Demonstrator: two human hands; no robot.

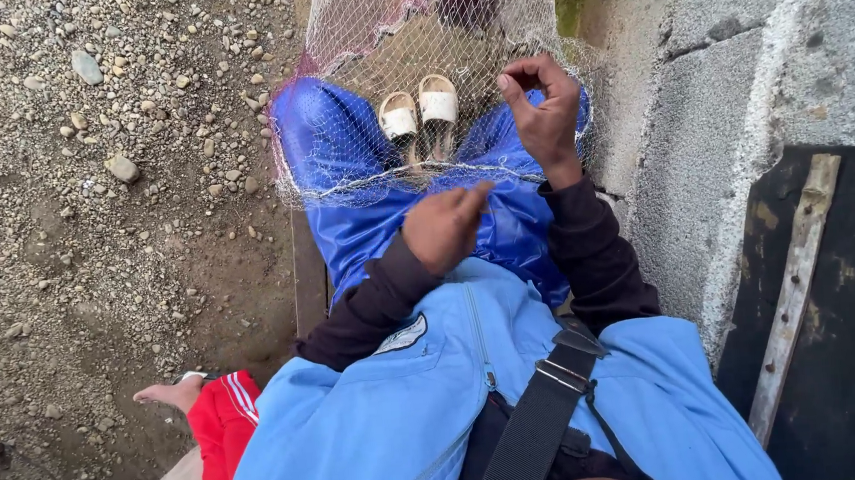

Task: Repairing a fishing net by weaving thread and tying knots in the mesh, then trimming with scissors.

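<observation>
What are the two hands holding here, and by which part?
Both work a fine fishing net. The right hand pinches its mesh above the edge cord; the left hand is closed near that cord, though what it grips cannot be told.

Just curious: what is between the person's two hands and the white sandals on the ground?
In the head view, fine netting hangs between the left hand, right hand and white sandals.

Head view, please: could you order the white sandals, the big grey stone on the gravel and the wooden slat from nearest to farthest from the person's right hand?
From the right hand:
1. White sandals, just to its left, under the net.
2. Wooden slat, lower right, against the dark board.
3. Big grey stone, far left on the gravel.
</observation>
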